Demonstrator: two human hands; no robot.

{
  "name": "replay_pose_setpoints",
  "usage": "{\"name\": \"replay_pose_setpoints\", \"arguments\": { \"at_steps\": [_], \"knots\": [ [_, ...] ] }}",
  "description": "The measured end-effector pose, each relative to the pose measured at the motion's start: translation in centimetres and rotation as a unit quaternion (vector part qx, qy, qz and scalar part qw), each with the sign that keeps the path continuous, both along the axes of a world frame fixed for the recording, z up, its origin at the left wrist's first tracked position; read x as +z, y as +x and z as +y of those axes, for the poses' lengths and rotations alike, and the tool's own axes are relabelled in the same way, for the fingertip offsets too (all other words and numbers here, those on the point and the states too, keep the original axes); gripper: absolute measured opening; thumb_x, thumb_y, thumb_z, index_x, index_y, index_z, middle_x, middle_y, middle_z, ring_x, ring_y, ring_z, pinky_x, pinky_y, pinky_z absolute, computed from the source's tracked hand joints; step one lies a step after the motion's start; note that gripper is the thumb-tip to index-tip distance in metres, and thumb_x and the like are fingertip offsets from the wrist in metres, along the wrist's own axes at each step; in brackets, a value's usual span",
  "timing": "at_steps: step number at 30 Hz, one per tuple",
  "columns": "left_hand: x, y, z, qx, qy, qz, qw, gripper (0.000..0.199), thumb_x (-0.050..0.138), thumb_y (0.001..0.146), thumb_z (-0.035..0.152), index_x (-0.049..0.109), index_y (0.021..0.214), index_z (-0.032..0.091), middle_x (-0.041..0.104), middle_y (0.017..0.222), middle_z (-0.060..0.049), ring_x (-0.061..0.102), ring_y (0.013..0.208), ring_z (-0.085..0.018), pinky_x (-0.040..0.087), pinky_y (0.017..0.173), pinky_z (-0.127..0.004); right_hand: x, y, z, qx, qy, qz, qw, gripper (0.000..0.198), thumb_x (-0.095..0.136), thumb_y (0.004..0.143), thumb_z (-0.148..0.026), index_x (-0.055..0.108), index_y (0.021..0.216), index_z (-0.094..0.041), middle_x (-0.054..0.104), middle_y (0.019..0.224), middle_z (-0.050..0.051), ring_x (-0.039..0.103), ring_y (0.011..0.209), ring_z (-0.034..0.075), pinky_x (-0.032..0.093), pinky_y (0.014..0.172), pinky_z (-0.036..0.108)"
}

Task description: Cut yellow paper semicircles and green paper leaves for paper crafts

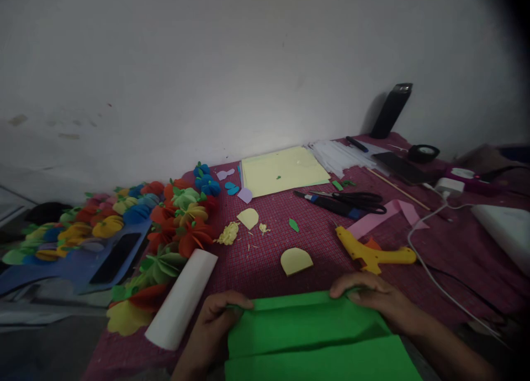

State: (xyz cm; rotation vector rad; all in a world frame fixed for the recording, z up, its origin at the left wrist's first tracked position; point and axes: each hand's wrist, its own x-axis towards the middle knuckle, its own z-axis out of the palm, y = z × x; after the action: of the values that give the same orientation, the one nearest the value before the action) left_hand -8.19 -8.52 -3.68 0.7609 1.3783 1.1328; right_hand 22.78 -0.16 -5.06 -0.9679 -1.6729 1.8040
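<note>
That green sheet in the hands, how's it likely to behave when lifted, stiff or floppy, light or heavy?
The green sheet would probably flex rather than stay rigid, since its surface shows ripples and a fold or overlap across it. It's likely light: it looks thin where the left hand and right hand pinch its far edge.

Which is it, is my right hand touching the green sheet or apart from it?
Touching. The head view shows your right hand gripping the green sheet by its top edge.

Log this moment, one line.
left hand: pinching creased green paper sheet | right hand: pinching same sheet | yellow plastic glue gun: lying unheld
</note>
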Motion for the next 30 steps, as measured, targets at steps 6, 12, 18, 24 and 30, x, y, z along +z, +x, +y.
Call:
{"name": "replay_pose_setpoints", "arguments": {
  "at_steps": [6, 12, 18, 24, 30],
  "knots": [
    [0.1, 0.0, -0.2, -0.025, 0.0, -0.041, 0.999, 0.012, 0.069, 0.059, 0.03, 0.069, 0.062, 0.018, 0.053, 0.05, 0.002, 0.038, 0.042, -0.007, 0.026, 0.041, -0.019, 0.4, -0.2, 0.0, -0.008, -0.016, 0.019, 1.0, 0.023, 0.053, 0.074, -0.036, 0.07, 0.082, -0.023, 0.065, 0.085, 0.003, 0.056, 0.079, 0.022, 0.041, 0.07, 0.032],
    [0.3, 0.2, -0.3, -0.076, 0.039, -0.017, 0.996, 0.021, 0.07, 0.06, 0.039, 0.071, 0.059, 0.018, 0.061, 0.058, -0.005, 0.047, 0.049, -0.013, 0.034, 0.047, -0.023, 1.1, -0.5, 0.1, -0.025, -0.012, 0.021, 0.999, 0.024, 0.053, 0.071, -0.04, 0.067, 0.074, -0.02, 0.061, 0.075, 0.003, 0.054, 0.072, 0.021, 0.04, 0.064, 0.03],
    [0.9, -2.1, -0.9, -0.198, 0.101, -0.073, 0.972, 0.037, 0.061, 0.067, 0.05, 0.072, 0.06, 0.015, 0.067, 0.094, -0.014, 0.061, 0.08, -0.029, 0.045, 0.072, -0.037, 0.6, -0.3, 0.0, 0.03, 0.074, 0.039, 0.996, 0.062, 0.036, 0.073, -0.071, 0.066, 0.081, -0.018, 0.061, 0.077, 0.006, 0.054, 0.07, 0.02, 0.039, 0.064, 0.029],
    [3.9, -1.3, 1.0, -0.13, 0.048, -0.012, 0.99, 0.041, 0.046, 0.08, 0.052, 0.069, 0.08, 0.018, 0.062, 0.113, -0.011, 0.058, 0.097, -0.028, 0.043, 0.082, -0.038, 1.1, -1.3, 0.1, 0.105, 0.15, 0.031, 0.983, 0.059, 0.044, 0.073, -0.069, 0.066, 0.079, -0.015, 0.062, 0.073, 0.006, 0.055, 0.069, 0.018, 0.04, 0.063, 0.027],
    [5.7, 4.8, 3.9, -0.385, 0.024, 0.19, 0.903, 0.027, 0.054, 0.078, 0.038, 0.069, 0.087, 0.017, 0.061, 0.07, 0.0, 0.051, 0.062, -0.013, 0.034, 0.055, -0.021, 2.3, -3.0, 0.4, 0.151, 0.197, 0.032, 0.968, 0.033, 0.059, 0.075, -0.047, 0.066, 0.082, -0.014, 0.065, 0.074, 0.004, 0.058, 0.069, 0.015, 0.043, 0.064, 0.025]
  ]
}}
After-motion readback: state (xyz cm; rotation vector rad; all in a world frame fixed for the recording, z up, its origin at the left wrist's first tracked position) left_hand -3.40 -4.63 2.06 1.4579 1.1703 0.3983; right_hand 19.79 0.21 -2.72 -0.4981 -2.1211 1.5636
